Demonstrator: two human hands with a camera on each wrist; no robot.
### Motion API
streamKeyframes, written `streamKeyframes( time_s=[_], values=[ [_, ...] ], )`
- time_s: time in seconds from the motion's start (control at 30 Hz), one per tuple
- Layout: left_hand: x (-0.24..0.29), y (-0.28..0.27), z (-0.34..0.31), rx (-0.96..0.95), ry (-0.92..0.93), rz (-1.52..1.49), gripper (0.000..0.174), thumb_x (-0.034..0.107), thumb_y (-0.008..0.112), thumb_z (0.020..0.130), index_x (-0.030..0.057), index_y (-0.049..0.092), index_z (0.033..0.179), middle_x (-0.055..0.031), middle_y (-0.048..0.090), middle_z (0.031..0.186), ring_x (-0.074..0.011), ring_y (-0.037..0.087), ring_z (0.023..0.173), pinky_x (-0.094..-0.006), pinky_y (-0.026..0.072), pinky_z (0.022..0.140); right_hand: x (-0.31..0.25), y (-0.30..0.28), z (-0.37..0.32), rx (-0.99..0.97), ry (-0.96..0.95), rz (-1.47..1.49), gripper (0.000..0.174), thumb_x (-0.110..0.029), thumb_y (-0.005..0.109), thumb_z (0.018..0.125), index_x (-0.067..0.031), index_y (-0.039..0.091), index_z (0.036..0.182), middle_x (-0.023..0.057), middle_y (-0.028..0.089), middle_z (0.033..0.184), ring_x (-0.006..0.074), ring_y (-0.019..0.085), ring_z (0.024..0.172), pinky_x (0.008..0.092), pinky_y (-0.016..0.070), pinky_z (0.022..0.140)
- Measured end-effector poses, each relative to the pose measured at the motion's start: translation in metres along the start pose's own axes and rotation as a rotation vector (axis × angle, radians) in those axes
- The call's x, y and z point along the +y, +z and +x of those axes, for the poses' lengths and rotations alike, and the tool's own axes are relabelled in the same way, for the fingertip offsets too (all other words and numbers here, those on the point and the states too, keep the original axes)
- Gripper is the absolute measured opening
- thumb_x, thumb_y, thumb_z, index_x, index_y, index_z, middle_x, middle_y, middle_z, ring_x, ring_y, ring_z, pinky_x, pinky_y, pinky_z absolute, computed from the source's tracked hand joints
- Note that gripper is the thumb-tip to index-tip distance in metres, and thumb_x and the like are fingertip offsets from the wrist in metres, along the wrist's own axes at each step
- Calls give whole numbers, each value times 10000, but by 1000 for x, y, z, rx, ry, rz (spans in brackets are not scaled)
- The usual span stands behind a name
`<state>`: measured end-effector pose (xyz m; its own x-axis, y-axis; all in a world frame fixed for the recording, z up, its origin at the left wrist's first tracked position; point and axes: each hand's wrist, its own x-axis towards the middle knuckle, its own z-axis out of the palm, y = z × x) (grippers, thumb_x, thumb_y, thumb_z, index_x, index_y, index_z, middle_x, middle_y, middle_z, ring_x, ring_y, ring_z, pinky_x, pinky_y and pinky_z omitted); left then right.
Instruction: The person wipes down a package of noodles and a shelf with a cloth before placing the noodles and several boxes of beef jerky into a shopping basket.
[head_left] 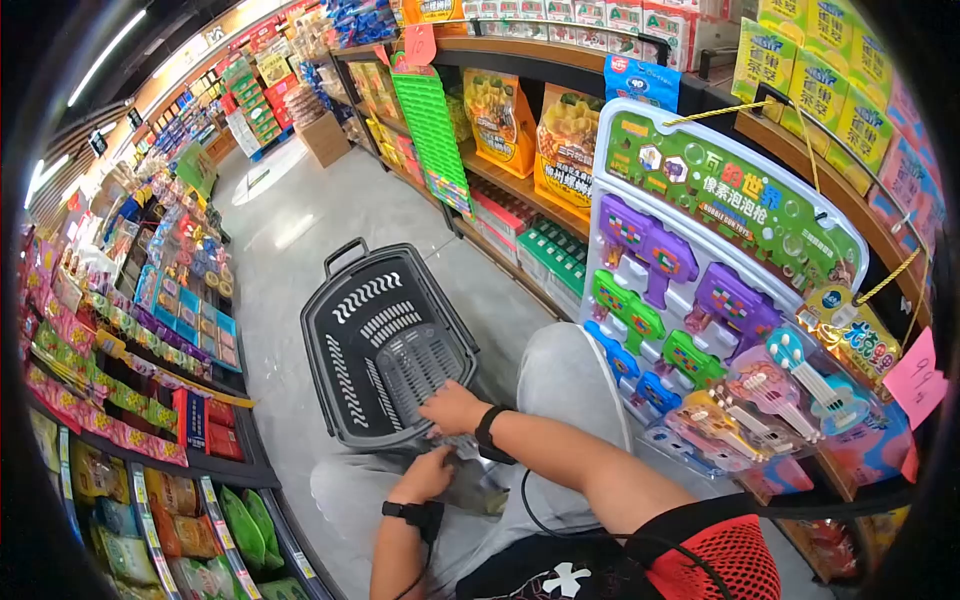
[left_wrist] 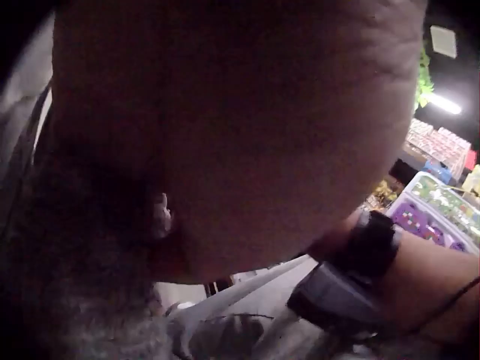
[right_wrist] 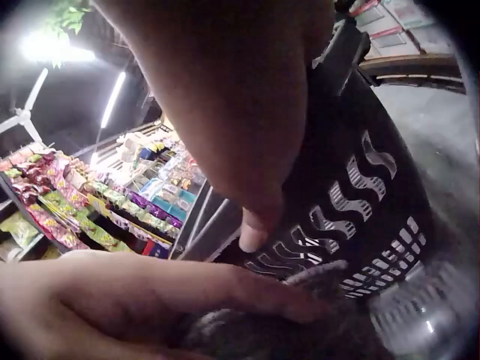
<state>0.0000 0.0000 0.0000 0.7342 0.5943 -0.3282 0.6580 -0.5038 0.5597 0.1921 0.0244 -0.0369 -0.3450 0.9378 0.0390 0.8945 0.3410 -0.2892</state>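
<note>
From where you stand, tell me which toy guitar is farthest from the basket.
The teal toy guitar, at the row's right end; the pink one and the yellow one sit nearer the basket.

We are seeing matt, dark plastic in the slotted basket (head_left: 350,345) and smooth grey flooring (head_left: 270,330) that is shining under the lights. We are noting soft, matt cloth in the trousers (head_left: 570,375), open red mesh in the sleeve (head_left: 715,555), smooth plastic in the purple toy guns (head_left: 740,300), glossy film on the orange bags (head_left: 497,120), and matt pink paper in the price tag (head_left: 915,380).
</note>
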Motion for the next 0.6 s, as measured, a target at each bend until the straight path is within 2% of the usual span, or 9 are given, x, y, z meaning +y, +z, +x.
streamKeyframes(
  time_s=[0.07, 0.1, 0.2, 0.33, 0.4, 0.47, 0.5, 0.53, 0.6],
  values=[
    [-2, -19, 15, -47, 3, 28, 433, 197, 601, 916, 23, 620, 1312, -314, 689, 1123, -475, 664, 1060, -523, 528, 924, 8, -23, 19, -36, 20, 6, 464, -514, 781, 822, -161, 736, 1120, 92, 736, 1079, 274, 656, 1102, 469, 397, 973],
    [13, 38, -23, -161, -36, -35, 411, 191, 596, 917, 9, 624, 1285, -313, 693, 1104, -476, 665, 1049, -531, 528, 916, -15, 14, -44, -162, 94, 91, 473, -513, 789, 810, -159, 737, 1119, 91, 734, 1080, 280, 651, 1111, 470, 399, 972],
    [0, 14, 33, -57, 31, 85, 358, 174, 581, 917, -23, 632, 1212, -308, 699, 1058, -476, 669, 1019, -550, 528, 895, 29, -3, 21, -32, 118, 17, 505, -522, 790, 792, -152, 732, 1130, 85, 725, 1083, 296, 636, 1125, 482, 403, 986],
    [49, -7, 41, -96, 117, 101, 328, 154, 578, 900, -30, 629, 1166, -301, 691, 1047, -472, 670, 992, -552, 535, 871, 53, 1, 50, 254, 144, -148, 518, -510, 763, 817, -147, 718, 1182, 94, 708, 1078, 323, 613, 1142, 555, 357, 1111],
    [52, -6, 40, -80, 206, 39, 366, 146, 587, 888, -20, 611, 1214, -288, 680, 1058, -477, 668, 956, -546, 541, 842, 44, -51, 43, 233, 216, -145, 485, -447, 754, 859, -113, 708, 1207, 130, 713, 1113, 337, 637, 1127, 534, 386, 1133],
    [66, -20, 29, -50, 231, -60, 398, 143, 594, 888, -14, 595, 1254, -278, 679, 1043, -477, 666, 947, -546, 541, 828, 36, -148, 33, -30, 264, 269, 476, -366, 733, 904, -73, 675, 1275, 169, 714, 1173, 349, 666, 1109, 478, 469, 1069],
    [71, -25, 26, -29, 243, -113, 415, 142, 597, 888, -11, 587, 1274, -273, 678, 1036, -477, 665, 942, -546, 541, 821, 49, -161, 21, 184, 129, 449, 487, -336, 709, 938, -44, 640, 1321, 181, 711, 1217, 320, 693, 1096, 443, 522, 1000],
    [68, -24, 24, 2, 271, -100, 458, 118, 602, 881, 13, 571, 1326, -249, 662, 979, -464, 658, 901, -535, 541, 785, 58, -191, 9, 214, 56, 645, 461, -332, 664, 986, -36, 631, 1338, 157, 720, 1216, 271, 693, 1108, 415, 536, 987],
    [78, -39, 15, 17, 271, -110, 451, 95, 606, 872, 13, 576, 1314, -234, 649, 945, -445, 652, 879, -527, 538, 766, 87, -220, -19, 262, 177, 948, 412, -346, 607, 1028, -48, 639, 1311, 121, 723, 1193, 258, 696, 1100, 365, 549, 951]
  ],
)
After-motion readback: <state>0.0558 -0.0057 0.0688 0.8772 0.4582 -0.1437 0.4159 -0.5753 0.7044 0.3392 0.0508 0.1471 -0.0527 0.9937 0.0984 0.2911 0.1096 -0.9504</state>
